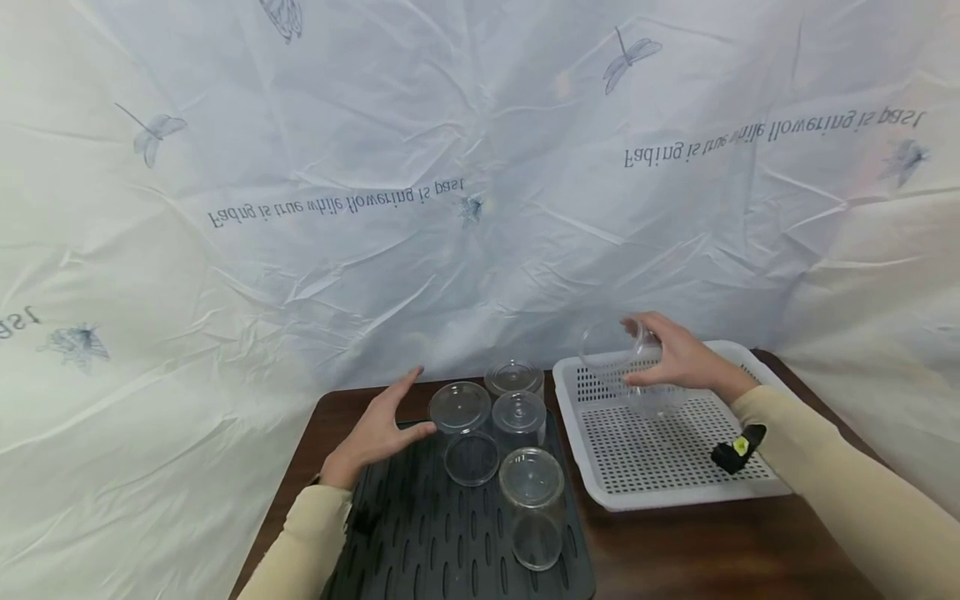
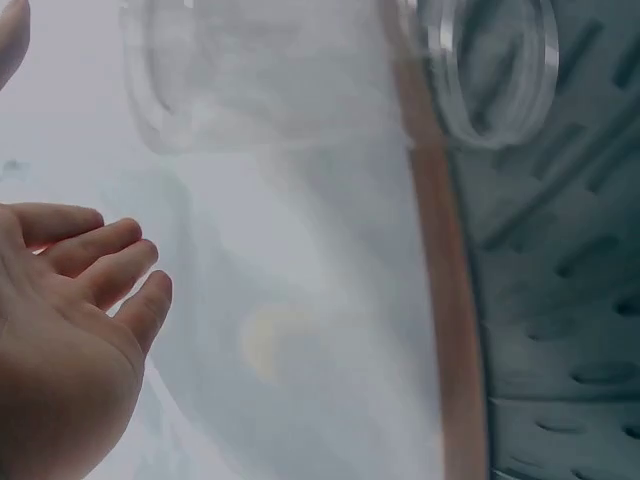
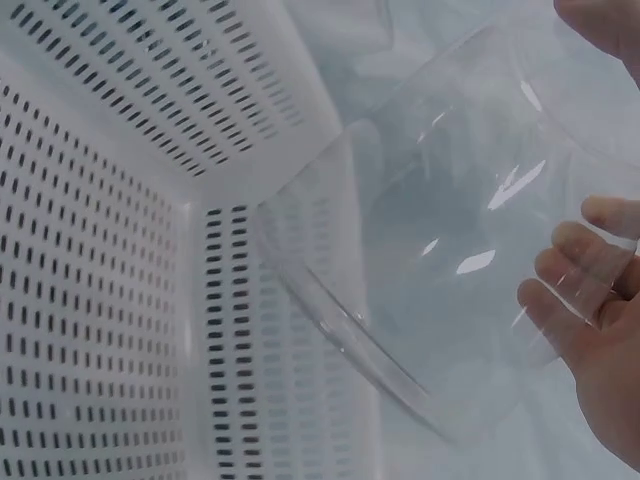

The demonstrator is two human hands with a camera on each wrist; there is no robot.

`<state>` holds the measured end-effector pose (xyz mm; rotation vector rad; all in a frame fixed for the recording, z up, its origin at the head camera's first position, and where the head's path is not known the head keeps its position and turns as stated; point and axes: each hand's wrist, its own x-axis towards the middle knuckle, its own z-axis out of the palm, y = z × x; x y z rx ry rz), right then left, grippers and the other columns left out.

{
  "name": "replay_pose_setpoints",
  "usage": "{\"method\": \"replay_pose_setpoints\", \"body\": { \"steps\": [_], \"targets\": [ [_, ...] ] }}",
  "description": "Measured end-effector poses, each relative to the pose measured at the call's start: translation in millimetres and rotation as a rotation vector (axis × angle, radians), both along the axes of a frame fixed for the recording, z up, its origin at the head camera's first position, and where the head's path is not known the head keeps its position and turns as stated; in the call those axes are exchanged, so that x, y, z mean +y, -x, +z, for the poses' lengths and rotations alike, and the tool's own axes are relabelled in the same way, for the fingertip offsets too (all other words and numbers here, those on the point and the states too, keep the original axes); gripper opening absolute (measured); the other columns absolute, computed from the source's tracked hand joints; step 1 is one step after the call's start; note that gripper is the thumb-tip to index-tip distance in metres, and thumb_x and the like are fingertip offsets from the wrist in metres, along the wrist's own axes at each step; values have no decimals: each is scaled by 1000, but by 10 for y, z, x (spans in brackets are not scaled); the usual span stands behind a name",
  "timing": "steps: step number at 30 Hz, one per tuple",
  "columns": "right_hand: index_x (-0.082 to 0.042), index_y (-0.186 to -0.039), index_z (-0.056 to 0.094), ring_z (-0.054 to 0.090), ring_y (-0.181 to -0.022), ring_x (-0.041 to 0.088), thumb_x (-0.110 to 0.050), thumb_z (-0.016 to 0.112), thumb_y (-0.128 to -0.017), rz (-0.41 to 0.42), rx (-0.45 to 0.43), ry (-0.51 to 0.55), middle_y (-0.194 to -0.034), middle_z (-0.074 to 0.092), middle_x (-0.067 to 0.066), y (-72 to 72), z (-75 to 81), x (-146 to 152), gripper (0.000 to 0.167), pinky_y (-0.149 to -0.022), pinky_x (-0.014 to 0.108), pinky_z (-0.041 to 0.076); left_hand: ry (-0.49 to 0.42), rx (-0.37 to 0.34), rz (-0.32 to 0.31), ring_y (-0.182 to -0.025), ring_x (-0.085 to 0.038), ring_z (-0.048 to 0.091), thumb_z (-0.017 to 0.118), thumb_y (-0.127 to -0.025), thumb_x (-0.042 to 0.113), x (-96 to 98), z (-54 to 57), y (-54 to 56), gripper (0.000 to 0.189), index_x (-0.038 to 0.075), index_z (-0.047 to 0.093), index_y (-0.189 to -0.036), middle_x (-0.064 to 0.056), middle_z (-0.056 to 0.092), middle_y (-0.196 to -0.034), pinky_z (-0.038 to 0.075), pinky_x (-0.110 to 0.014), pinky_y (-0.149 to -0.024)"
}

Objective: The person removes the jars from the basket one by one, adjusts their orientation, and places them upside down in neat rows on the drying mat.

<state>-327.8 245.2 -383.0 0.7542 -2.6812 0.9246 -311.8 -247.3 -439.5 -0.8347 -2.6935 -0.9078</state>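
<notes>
My right hand (image 1: 678,357) grips a clear jar (image 1: 607,346) above the white perforated basket (image 1: 592,487). In the right wrist view, the curled fingers (image 3: 590,265) press against the side of that jar (image 3: 450,230), and its rim slants across the basket wall. My left hand (image 1: 378,429) holds nothing; its thumb and fingers are spread over the left side of the black ridged mat (image 1: 420,533). Nearest to it is a clear jar (image 1: 459,407) on the mat, which also shows at the top of the left wrist view.
Several more clear jars crowd the mat's back and right, among them a front one (image 1: 532,479) and a back one (image 1: 513,377). The brown table (image 1: 675,550) carries mat and basket. A white printed sheet (image 1: 480,275) hangs right behind the table's back edge.
</notes>
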Motion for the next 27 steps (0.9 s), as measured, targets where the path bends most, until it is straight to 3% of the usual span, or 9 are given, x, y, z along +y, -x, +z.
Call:
{"method": "replay_pose_setpoints", "body": {
  "steps": [8, 16, 22, 27],
  "targets": [
    [-8, -145, 41, 51, -120, 34, -42, 88, -69, 7, 62, -55, -135, 50, 17, -21, 167, -135, 96, -91, 59, 47, -54, 40, -50, -146, -31, 29, 72, -83, 53, 195, 275, -55, 97, 24, 17, -158, -5, 25, -161, 31, -63, -110],
    [-10, -143, 45, 53, -114, 31, -44, 91, -63, 33, 123, -78, -128, 53, 10, -23, 328, -275, 98, -88, 55, 50, -35, 29, -38, -141, -33, 37, 72, -82, 55, 368, 477, -71, 98, 27, 17, -157, -3, 28, -160, 36, -59, -108],
    [-4, -142, 45, 52, -115, 33, -46, 91, -59, 54, 186, -120, -133, 50, 16, -24, 446, -374, 104, -91, 57, 48, -54, 43, -54, -134, -38, 46, 73, -81, 54, 495, 573, -52, 97, 29, 18, -157, -7, 33, -157, 41, -59, -104],
    [-4, -143, 45, 52, -115, 30, -49, 92, -57, 60, 192, -125, -133, 49, 15, -50, 516, -474, 108, -94, 56, 47, -57, 63, -61, -136, -31, 44, 72, -81, 56, 577, 619, -44, 96, 28, 21, -157, -3, 32, -157, 43, -54, -105]
  ]
}}
